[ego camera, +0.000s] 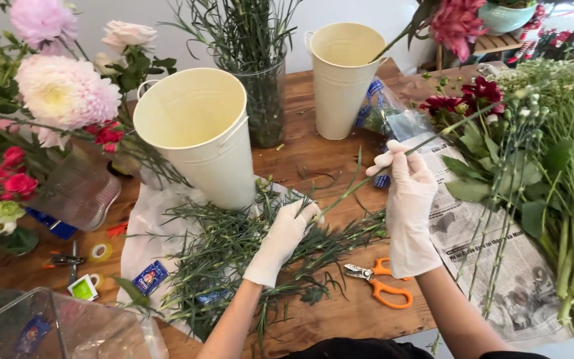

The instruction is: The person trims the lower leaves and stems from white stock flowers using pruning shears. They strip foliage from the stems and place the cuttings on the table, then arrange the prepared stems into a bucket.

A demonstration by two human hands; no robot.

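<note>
One head-worn camera looked steeply down and forward over the wooden bench from close range. The wearer's forearms entered from the bottom edge, the gloved left hand and right hand sat near mid-frame, and the far wall ran along the top.

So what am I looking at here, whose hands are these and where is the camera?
The camera sits on a person's head and looks down at a wooden table. Both hands wear white gloves. The left hand and the right hand grip one long green flower stem between them. Below lies a pile of stripped green leaves. Orange-handled scissors rest near the right wrist. Two cream metal buckets stand behind, with cut flowers on newspaper at the right.
</note>
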